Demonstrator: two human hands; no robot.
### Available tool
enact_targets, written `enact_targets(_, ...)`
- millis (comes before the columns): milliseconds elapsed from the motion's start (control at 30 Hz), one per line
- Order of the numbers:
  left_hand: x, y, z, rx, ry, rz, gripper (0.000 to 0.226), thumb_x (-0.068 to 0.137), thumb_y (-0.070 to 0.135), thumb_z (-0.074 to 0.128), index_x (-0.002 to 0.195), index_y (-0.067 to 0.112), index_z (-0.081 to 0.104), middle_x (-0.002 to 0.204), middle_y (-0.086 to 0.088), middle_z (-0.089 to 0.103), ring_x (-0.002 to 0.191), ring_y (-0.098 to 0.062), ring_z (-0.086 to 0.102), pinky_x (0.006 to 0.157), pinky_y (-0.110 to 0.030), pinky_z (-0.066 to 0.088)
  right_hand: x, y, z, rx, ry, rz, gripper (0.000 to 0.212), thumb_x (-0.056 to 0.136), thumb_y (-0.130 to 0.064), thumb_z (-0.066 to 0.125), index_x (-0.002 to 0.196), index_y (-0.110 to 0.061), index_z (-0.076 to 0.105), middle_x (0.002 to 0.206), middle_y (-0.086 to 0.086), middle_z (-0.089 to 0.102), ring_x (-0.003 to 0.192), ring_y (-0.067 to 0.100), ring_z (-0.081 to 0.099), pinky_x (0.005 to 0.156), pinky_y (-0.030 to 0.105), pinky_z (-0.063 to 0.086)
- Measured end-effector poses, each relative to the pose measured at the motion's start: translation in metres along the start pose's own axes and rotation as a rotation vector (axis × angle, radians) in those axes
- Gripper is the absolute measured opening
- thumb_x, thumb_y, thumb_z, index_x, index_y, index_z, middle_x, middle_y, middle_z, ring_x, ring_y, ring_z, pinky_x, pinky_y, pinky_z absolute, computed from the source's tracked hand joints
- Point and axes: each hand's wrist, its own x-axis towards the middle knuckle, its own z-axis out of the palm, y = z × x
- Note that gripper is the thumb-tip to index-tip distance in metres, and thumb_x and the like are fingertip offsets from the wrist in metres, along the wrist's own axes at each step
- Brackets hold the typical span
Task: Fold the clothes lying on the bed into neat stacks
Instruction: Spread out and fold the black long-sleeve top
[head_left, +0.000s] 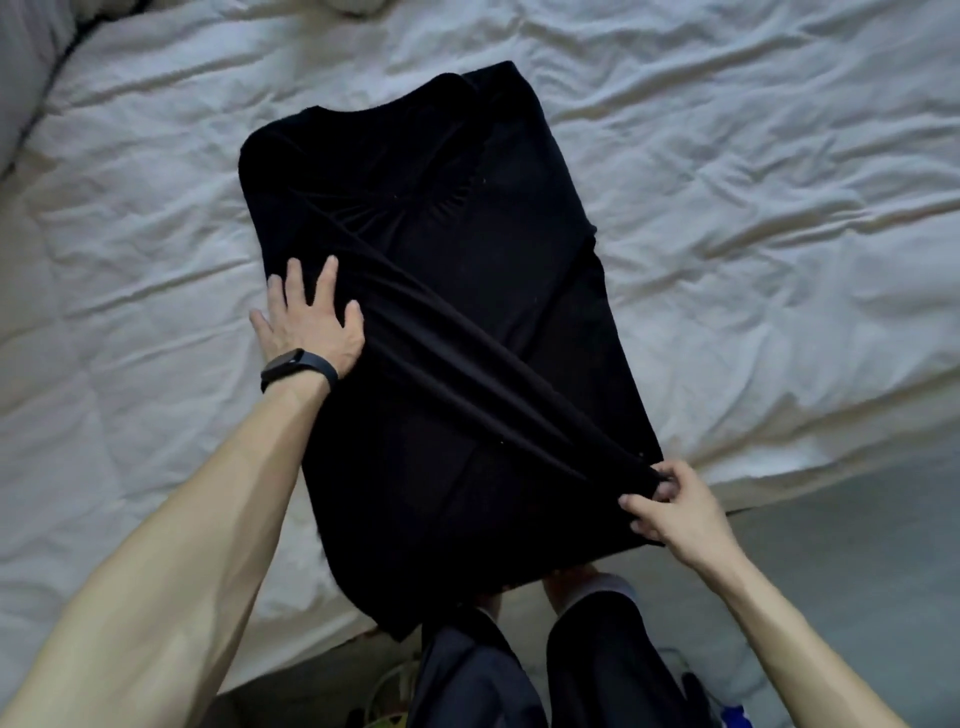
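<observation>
Two bare arms (171, 545) reach out from down low, close to me. On the left, the left hand (306, 322) lies flat with its fingers spread out, pressing on the left edge of the black shirt (441, 218). That shirt rests in the middle of the white bed (779, 208), with its bottom edge hanging a little over the near side. One long sleeve (467, 364) is stretched tight across it, slanting from the left hand down to the right. Over there, the right hand (670, 504) pinches the end of that sleeve with thumb and curled fingers, near the shirt's bottom right corner.

I think this is the sleeve step — the sleeve goes over the body so the shirt makes a tidy long shape. Next, I guess, the sleeve must be laid down smooth, then the bottom folded up toward the neck.

The neck points away from the person and the bottom edge toward them. Its long side runs near to far — leaning a bit left at the far end.
</observation>
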Motion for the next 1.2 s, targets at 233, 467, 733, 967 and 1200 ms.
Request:
enact_targets(233, -0.074, 0.048, 0.03, 0.017, 0.09, 0.296, 0.07, 0.095, 0.057, 0.041, 0.157, 0.034, 0.018, 0.167, -0.003, 0.008, 0.153, -0.028, 0.003, 0.121, -0.055, 0.005, -0.018, -0.022, 0.035, -0.448, 0.424, -0.609, 0.043, 0.084, -0.027, 0.063, 0.124, -0.013, 0.058, 0.123, 0.007, 0.054, 0.114, 0.028, 0.051, 0.095, 0.043, 0.044)
enact_targets(467, -0.157, 0.064, 0.097, 0.02, 0.02, 0.37, 0.074, 0.092, 0.062, 0.027, 0.158, 0.037, 0.006, 0.167, 0.0, -0.007, 0.154, -0.025, -0.005, 0.121, -0.058, 0.003, 0.038, -0.078, 0.099, -1.076, 0.155, -1.071, 0.058, 0.105, -0.041, 0.026, 0.16, -0.024, 0.024, 0.169, 0.002, 0.012, 0.157, 0.02, 0.006, 0.123, 0.056, 0.017)
enact_targets(733, -0.203, 0.039, 0.127, 0.021, 0.065, 0.331, 0.069, 0.096, 0.06, 0.031, 0.158, 0.04, 0.009, 0.168, -0.001, 0.003, 0.153, -0.028, 0.01, 0.118, -0.058, 0.006, 0.048, -0.048, 0.049, -1.075, 0.364, -1.082, 0.068, 0.1, -0.053, 0.033, 0.161, -0.027, 0.02, 0.17, 0.012, 0.001, 0.157, 0.027, 0.003, 0.123, 0.061, 0.007)
enact_targets(967, -0.253, 0.005, 0.155, -0.15, 0.064, -0.027, 0.074, 0.092, 0.066, 0.032, 0.157, 0.043, 0.006, 0.168, 0.0, -0.002, 0.154, -0.025, 0.0, 0.119, -0.054, -0.003, 0.026, 0.039, 0.034, -1.074, 0.253, -1.075, 0.067, 0.097, -0.053, 0.037, 0.159, -0.027, 0.028, 0.169, 0.009, 0.012, 0.156, 0.027, 0.013, 0.12, 0.06, 0.018)
enact_targets(1200, -0.311, -0.037, 0.165, -1.024, 0.171, -0.795, 0.089, 0.082, 0.039, 0.079, 0.152, 0.026, 0.024, 0.153, -0.01, 0.037, 0.137, -0.033, 0.042, 0.108, -0.048, 0.038, -0.009, 0.077, 0.005, -0.012, 0.163, -0.308, 0.075, 0.087, -0.04, 0.077, 0.147, -0.016, 0.039, 0.143, 0.006, 0.049, 0.132, 0.023, 0.05, 0.109, 0.035, 0.039)
